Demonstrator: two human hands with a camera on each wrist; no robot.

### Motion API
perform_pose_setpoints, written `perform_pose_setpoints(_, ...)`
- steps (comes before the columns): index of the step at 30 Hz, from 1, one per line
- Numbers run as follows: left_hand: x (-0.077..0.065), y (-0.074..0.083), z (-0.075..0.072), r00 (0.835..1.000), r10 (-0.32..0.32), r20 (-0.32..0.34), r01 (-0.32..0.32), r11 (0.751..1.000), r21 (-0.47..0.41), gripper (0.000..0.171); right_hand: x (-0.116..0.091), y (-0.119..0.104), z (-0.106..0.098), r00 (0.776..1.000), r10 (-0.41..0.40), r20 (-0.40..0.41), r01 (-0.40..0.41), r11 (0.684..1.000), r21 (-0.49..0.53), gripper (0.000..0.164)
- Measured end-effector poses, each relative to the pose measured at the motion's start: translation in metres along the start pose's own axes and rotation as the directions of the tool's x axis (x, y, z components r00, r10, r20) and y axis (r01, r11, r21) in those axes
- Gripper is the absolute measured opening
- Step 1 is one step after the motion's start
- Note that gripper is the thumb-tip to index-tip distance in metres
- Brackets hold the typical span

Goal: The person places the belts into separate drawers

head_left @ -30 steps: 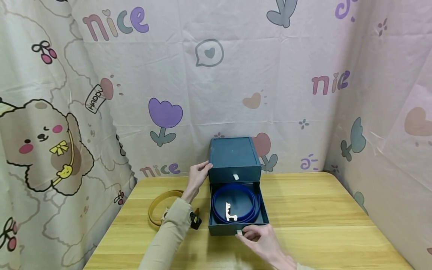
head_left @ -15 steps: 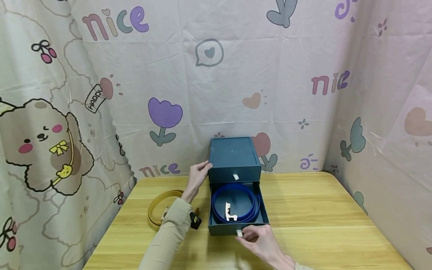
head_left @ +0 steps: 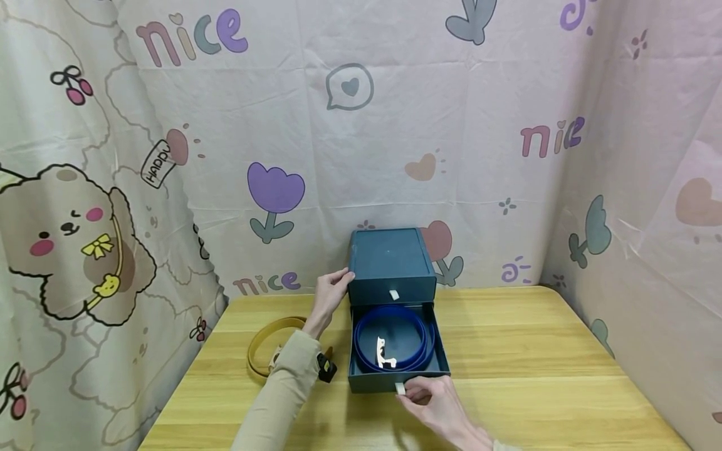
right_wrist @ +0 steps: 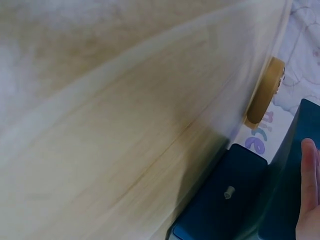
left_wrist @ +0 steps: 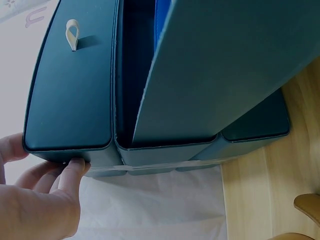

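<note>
Left hand [head_left: 331, 292]: fingertips and thumb gripping the near left corner of the blue-green drawer box [head_left: 389, 254], right of centre in the head view. Left wrist view agrees, digits on either side of the edge.

Right hand [head_left: 439, 407]: lower centre-right, thumb and forefinger pinching the pale pull tab [head_left: 400, 388] on the front of the pulled-out drawer [head_left: 372, 384].

Drawer box has three drawers: middle one out toward the bottom of the frame, top and bottom ones in. Top front carries its own tab [head_left: 394, 294]; the bottom tab [right_wrist: 229, 193] shows in the right wrist view.

In the drawer: blue belt [head_left: 358, 344], coiled in a ring, light metal buckle [head_left: 380, 358] at lower left of the coil.

Left of the box, lower left-centre: tan belt [head_left: 253, 347], also coiled, on the wood-grain worktop [head_left: 507, 351], partly covered by the beige left sleeve [head_left: 282, 388]. Small black item [head_left: 326, 369] with yellow marks at the cuff, can't tell what.

Behind, filling the upper frame: pale printed cloth [head_left: 361, 156], tulips and "nice" lettering; bear print [head_left: 73, 238] far left.
</note>
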State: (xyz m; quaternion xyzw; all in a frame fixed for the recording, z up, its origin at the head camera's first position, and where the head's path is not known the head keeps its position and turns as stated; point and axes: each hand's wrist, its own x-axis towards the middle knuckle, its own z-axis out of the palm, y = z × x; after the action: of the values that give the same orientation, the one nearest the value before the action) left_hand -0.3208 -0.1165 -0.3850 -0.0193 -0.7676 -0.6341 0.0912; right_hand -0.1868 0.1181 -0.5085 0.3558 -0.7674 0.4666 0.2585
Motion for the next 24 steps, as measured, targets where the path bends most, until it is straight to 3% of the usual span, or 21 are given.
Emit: perform_pose_setpoints(24,0.0017,-0.0013,-0.0005,1.0,0.019,0.016,-0.019,0.999,-0.029,0.044,0.0036,-0.0057,-0.0016,0.997,0.074,0.003,-0.074,0.997,0.005,0.016)
